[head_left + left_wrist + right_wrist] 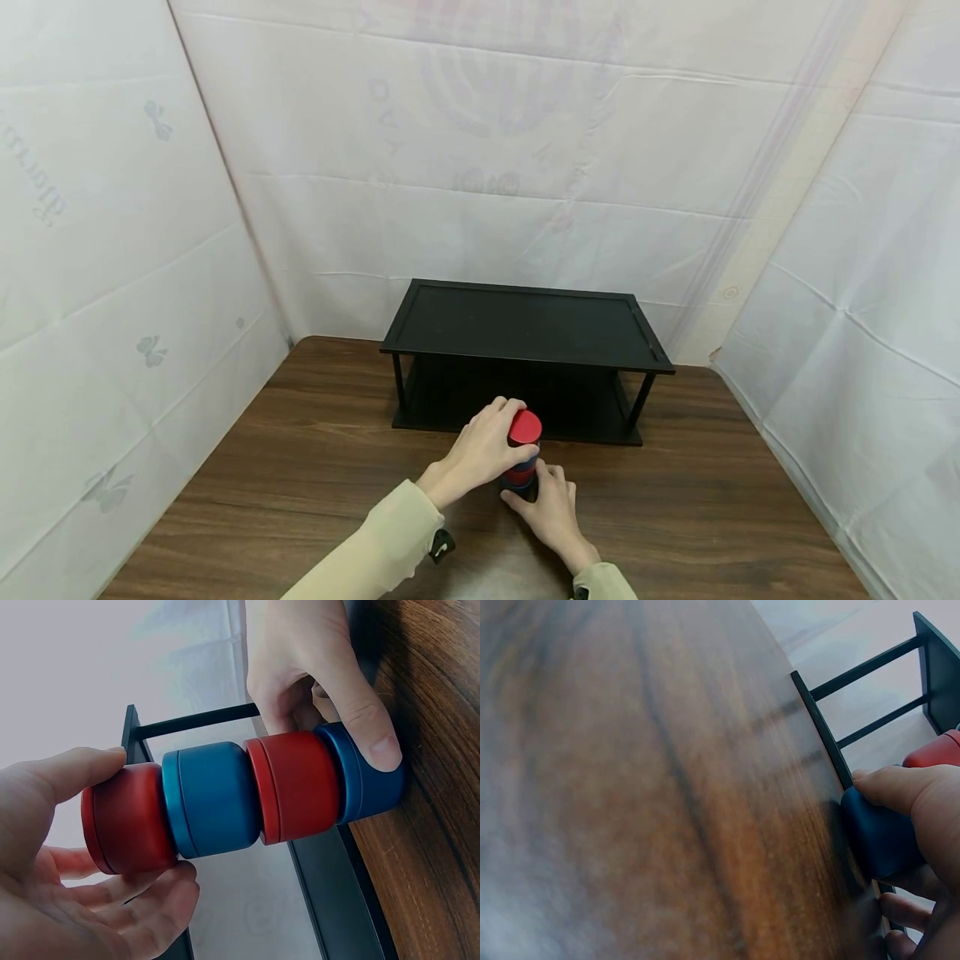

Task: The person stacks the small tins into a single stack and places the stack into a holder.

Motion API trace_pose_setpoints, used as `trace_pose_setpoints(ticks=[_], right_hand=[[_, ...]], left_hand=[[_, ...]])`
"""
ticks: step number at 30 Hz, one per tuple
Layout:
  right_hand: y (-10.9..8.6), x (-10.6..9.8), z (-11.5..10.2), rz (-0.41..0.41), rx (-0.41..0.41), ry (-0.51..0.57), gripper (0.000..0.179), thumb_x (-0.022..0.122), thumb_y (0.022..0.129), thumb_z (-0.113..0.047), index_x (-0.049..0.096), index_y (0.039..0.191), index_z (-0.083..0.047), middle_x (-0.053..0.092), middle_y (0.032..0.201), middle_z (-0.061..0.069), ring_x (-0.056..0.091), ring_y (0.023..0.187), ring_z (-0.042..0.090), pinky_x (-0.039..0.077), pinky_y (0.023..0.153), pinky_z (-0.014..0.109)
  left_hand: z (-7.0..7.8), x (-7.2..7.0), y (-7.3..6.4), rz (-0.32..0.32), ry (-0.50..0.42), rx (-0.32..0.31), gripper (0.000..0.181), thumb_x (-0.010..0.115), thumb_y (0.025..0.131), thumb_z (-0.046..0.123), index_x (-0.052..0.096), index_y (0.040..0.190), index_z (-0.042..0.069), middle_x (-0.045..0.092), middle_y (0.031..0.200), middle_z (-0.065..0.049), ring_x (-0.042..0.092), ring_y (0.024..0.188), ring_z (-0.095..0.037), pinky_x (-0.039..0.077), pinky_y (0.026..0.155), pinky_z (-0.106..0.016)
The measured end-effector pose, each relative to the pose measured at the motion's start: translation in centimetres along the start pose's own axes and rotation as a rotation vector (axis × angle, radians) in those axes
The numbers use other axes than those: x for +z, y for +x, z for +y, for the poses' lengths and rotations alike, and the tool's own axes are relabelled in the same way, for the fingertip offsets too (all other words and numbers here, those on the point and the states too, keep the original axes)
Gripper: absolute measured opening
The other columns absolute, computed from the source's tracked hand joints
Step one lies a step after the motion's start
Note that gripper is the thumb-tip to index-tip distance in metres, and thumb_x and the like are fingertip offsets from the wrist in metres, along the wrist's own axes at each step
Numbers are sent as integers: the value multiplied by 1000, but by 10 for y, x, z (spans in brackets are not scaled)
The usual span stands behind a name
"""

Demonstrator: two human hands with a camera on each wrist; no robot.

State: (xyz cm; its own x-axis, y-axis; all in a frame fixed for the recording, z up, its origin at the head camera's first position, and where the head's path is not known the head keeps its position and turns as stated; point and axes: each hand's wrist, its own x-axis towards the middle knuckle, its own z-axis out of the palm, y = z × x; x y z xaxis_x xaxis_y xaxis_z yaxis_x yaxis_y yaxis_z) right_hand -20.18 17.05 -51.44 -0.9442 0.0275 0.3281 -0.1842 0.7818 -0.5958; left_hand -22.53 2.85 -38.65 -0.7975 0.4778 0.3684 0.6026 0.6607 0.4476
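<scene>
Red and blue round lidded tins stand in one column on the wooden table. My left hand (480, 450) grips the top red tin (131, 817) between thumb and fingers. Under it come a blue tin (214, 799) and a second red tin (296, 787), each touching its neighbour. At the base, my right hand (551, 510) holds the bottom blue tin (367, 791), its thumb on the side. The right wrist view shows that same blue tin (881, 836) close to the tabletop, mostly behind the right hand.
Just behind the column stands a black two-level rack (525, 325) with thin posts and a flat top. The brown wooden table (300, 467) spreads to both sides. White printed sheets (480, 167) hang at the back, left and right.
</scene>
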Motion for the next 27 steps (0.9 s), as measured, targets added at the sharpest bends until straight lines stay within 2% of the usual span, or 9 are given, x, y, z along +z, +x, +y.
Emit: trace_pose_setpoints(ticks=[7, 17, 27], right_hand=[[0, -1, 0, -38, 29, 23, 50, 70, 73, -44, 53, 111, -17, 60, 98, -4, 42, 103, 18, 25, 78, 37], [2, -1, -1, -2, 8, 11, 51, 72, 71, -43, 54, 110, -15, 62, 98, 0, 44, 100, 19, 26, 77, 39], [-2, 1, 1, -16, -9, 18, 52, 70, 72, -44, 53, 111, -14, 62, 98, -1, 44, 98, 17, 25, 75, 37]], left_hand=[[-1, 0, 1, -7, -13, 1, 54, 66, 78, 37, 48, 122, 11, 55, 101, -3, 53, 81, -12, 48, 67, -23], [-4, 2, 2, -20, -21, -2, 56, 66, 78, 39, 47, 124, 12, 55, 103, -2, 53, 83, -11, 48, 67, -23], [-4, 4, 0, -35, -44, 12, 56, 66, 78, 35, 46, 125, 11, 55, 100, -1, 53, 81, -10, 47, 67, -20]])
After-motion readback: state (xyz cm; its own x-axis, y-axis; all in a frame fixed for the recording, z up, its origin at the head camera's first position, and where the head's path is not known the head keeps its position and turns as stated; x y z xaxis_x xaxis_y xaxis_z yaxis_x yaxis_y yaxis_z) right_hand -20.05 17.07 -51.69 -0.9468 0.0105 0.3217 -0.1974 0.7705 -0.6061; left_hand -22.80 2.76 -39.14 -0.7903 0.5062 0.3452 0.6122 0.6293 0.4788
